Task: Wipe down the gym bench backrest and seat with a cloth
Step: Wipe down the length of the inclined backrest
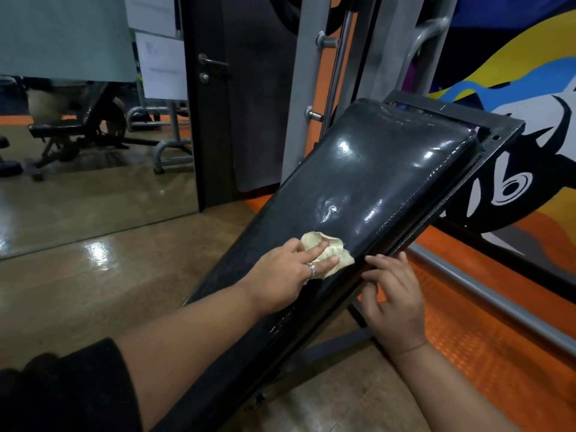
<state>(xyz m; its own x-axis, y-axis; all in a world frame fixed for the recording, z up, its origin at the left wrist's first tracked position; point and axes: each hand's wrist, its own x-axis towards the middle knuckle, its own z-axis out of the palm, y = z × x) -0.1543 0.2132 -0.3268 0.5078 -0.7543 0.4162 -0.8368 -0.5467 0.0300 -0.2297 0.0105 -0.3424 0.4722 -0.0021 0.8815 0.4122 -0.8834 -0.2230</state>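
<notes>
Backrest: the black padded backrest (367,188) stood inclined, its upper end toward the painted wall; the vinyl was glossy, with light glare across the upper half.
Cloth: a pale yellow cloth (330,254), crumpled, lay on the lower part of the backrest, near its right edge.
Left hand: the left hand (290,272) lay palm down on the pad, fingers straight and laid over the cloth, pressing it to the vinyl; a ring (312,268) was on one finger.
Right hand: the right hand (389,297) was at the right edge of the backrest, fingers relaxed and slightly spread, fingertips touching the pad's side seam; it held nothing.
Sleeve: a black sleeve (71,391) was pushed up the left forearm.
Frame: a black metal frame (486,141) ran under and beside the pad, showing past its upper end.
Seat: not identifiable in the view.
Surroundings: a wall mirror (93,188) at left reflected another bench; a dark door (237,98) stood beside it; the floor (93,291) was glossy brown, with orange matting (486,332) at right.
</notes>
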